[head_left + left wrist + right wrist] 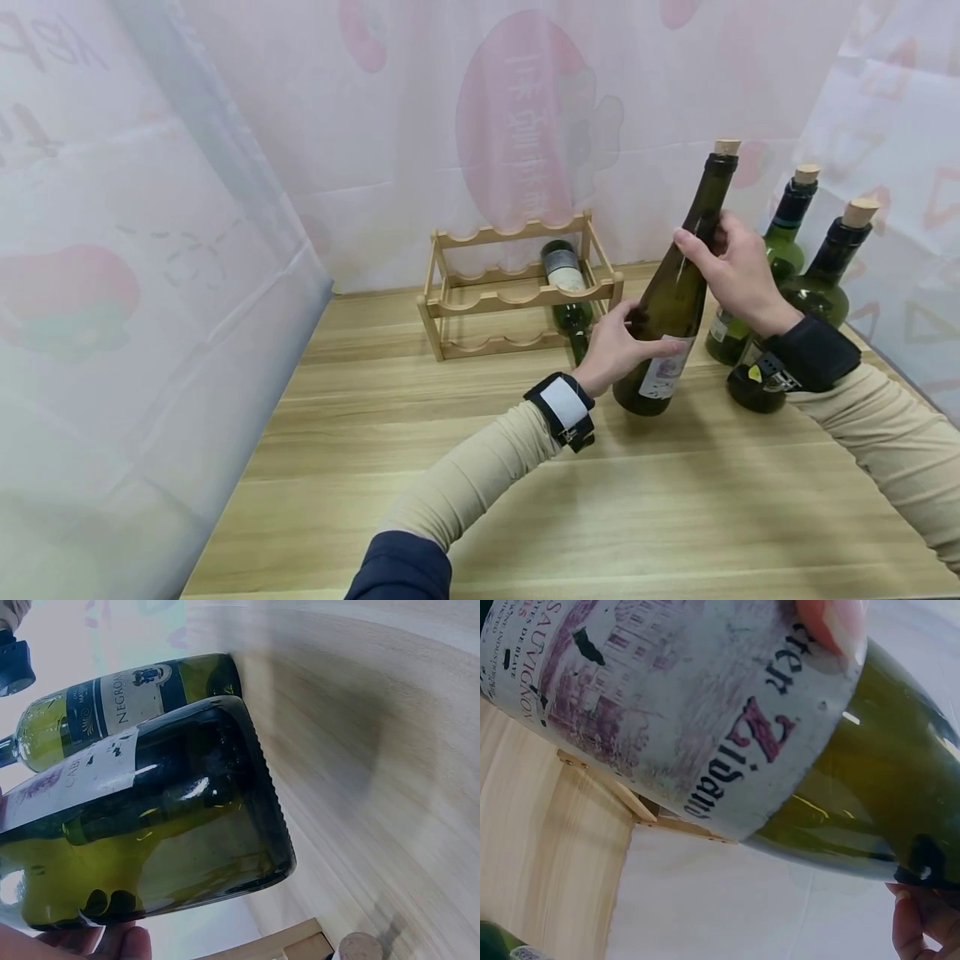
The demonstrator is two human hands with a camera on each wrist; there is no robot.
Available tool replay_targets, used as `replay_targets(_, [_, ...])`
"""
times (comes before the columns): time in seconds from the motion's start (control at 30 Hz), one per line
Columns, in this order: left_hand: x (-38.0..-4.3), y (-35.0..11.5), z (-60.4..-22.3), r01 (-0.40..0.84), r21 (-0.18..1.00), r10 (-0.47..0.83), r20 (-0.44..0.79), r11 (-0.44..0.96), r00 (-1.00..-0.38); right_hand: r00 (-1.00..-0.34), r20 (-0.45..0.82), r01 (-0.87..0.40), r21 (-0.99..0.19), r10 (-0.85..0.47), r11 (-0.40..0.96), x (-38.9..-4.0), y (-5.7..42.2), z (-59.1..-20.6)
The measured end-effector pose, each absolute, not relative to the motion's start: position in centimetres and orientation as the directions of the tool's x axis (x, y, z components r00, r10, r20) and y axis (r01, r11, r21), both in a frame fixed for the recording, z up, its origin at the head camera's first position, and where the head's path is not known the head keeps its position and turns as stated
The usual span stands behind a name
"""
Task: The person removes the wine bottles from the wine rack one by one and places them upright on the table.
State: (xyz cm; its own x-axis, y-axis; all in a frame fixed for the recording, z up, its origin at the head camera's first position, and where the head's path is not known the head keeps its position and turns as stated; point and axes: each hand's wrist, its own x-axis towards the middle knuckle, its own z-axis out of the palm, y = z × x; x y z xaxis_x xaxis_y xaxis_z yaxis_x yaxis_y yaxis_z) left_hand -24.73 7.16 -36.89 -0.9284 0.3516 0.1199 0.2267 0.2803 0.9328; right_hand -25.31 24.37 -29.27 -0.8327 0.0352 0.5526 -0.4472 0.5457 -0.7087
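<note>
Both hands hold a dark green wine bottle, tilted with its corked neck leaning to the right. My left hand grips the lower body, its thumb across the white label. Higher up, my right hand holds the bottle around the base of the neck. In the left wrist view, the bottle's underside is close over the tabletop. The right wrist view shows the printed label, with a thumb at its edge. A light wooden wine rack stands left of the bottle.
In the rack's right side lies another green bottle, its neck toward me. Two corked bottles stand at the right, a green one behind and a darker one in front, near my right wrist. Printed curtains enclose the wooden table.
</note>
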Motion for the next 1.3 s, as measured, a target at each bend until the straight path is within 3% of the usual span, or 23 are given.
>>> replay_targets(0.7, [-25.7, 9.5, -36.5, 0.233, 0.933, 0.350, 0.128, 0.276, -0.928, -0.815, 0.575, -0.428, -0.683, 0.073, 0.592, -25.9, 26.1, -28.8])
replay_targets(1.3, [-27.1, 11.5, -37.0, 0.224, 0.942, 0.358, 0.126, 0.248, -0.925, -0.850, 0.522, -0.349, -0.664, 0.075, 0.661, -26.8, 27.4, -29.0])
